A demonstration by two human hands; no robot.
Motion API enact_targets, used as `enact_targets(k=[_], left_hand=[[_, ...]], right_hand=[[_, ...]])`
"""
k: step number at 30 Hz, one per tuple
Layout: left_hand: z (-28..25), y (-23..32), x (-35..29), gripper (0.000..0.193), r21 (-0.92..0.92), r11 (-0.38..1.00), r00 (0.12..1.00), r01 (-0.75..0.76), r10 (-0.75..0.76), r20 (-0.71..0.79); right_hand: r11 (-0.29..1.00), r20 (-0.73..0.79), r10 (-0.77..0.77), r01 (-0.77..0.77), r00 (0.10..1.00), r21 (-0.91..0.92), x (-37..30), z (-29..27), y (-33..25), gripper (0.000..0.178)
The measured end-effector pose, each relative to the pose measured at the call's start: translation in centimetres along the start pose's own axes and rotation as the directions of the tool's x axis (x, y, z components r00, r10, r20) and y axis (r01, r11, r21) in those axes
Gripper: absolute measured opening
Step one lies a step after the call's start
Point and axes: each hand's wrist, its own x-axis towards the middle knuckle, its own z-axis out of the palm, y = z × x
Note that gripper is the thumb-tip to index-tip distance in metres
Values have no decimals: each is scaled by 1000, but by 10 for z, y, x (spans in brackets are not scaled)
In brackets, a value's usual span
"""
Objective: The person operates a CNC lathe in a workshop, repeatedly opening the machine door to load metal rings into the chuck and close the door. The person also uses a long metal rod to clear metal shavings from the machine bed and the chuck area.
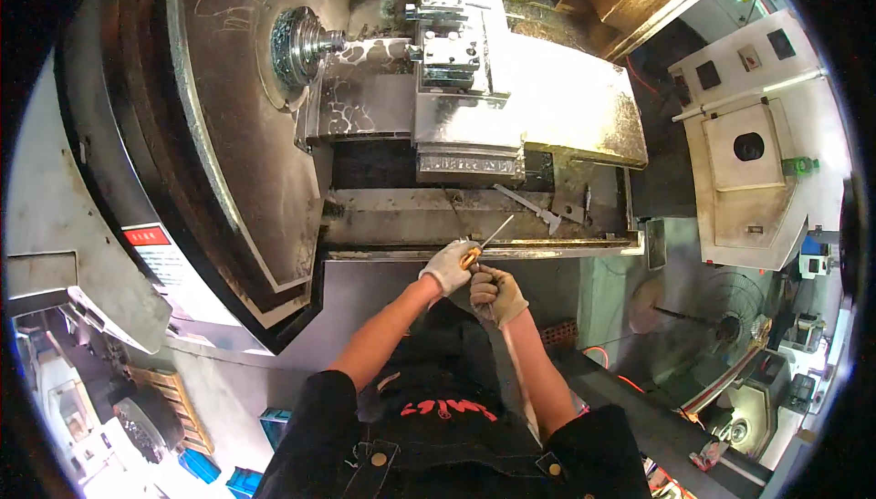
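My left hand (447,269), in a pale work glove, is closed around the orange-yellow handle of a screwdriver (471,256). Its thin metal shaft points up and to the right, over the front edge of the machine. Close beside the handle, my right hand (498,296), also gloved, has its fingers curled in. What those fingers hold, if anything, is hidden. Beyond my hands a vernier caliper (532,210) lies slanted on the lathe's front ledge, with a small tool (587,204) to its right.
The lathe chuck (299,46) is at the upper left, facing the tool post (451,54) on its slide. A machine door (246,134) curves along the left. On the right stand a floor fan (727,324) and a white machine (744,148) with a green bottle (800,166).
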Motion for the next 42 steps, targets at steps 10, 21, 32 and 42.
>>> enact_targets(k=[10, 21, 32, 42], left_hand=[[17, 33, -47, 36, -191, 982, 1000, -17, 19, 12], [6, -4, -10, 34, -211, 955, 977, 209, -192, 95], [-3, -3, 12, 35, -127, 962, 957, 240, -213, 195], [-4, -10, -47, 41, -243, 966, 983, 86, -42, 181]], right_hand=[[994, -199, -71, 86, 978, 70, -60, 18, 54, 13], [986, -35, -50, 55, 998, 158, -1, 7, 21, 13], [981, -123, -195, 192, 973, -40, 15, 4, 7, 15], [922, -186, -183, 102, 966, -374, -21, -9, 69, 19]])
